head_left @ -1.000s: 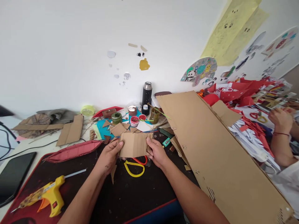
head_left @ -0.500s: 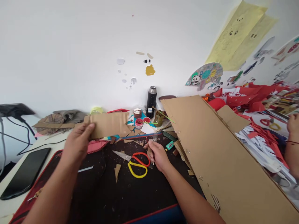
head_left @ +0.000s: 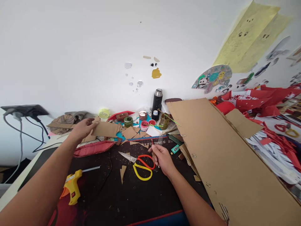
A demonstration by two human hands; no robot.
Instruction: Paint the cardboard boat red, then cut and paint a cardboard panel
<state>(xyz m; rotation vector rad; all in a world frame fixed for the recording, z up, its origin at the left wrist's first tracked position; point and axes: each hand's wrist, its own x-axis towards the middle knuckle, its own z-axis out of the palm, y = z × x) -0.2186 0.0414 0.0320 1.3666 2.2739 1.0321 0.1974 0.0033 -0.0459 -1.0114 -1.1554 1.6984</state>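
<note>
My left hand (head_left: 85, 129) is at the back left of the desk, fingers apart, at the left end of a flat cardboard piece (head_left: 107, 129). That piece lies among other cardboard scraps. Over the dark mat, my right hand (head_left: 162, 158) is closed around a slim pen-like stick (head_left: 152, 142) with a red end; its exact kind is unclear. Just left of that hand lie scissors (head_left: 136, 160) with one red and one yellow handle, blades partly apart. A yellow hot glue gun (head_left: 74, 187) rests near my left forearm, a glue stick out of its back.
A large cardboard sheet (head_left: 225, 157) leans over the right side. Open paint jars (head_left: 144, 126) and a black thermos (head_left: 157, 100) stand by the wall. A power strip (head_left: 25, 110) with cables is far left. Red and white paper pieces (head_left: 270, 147) pile at far right.
The cardboard piece in my left hand has come down onto the scraps at the back, and the fingers have loosened. My right hand stays closed on the stick. The view has shifted, showing the glue gun.
</note>
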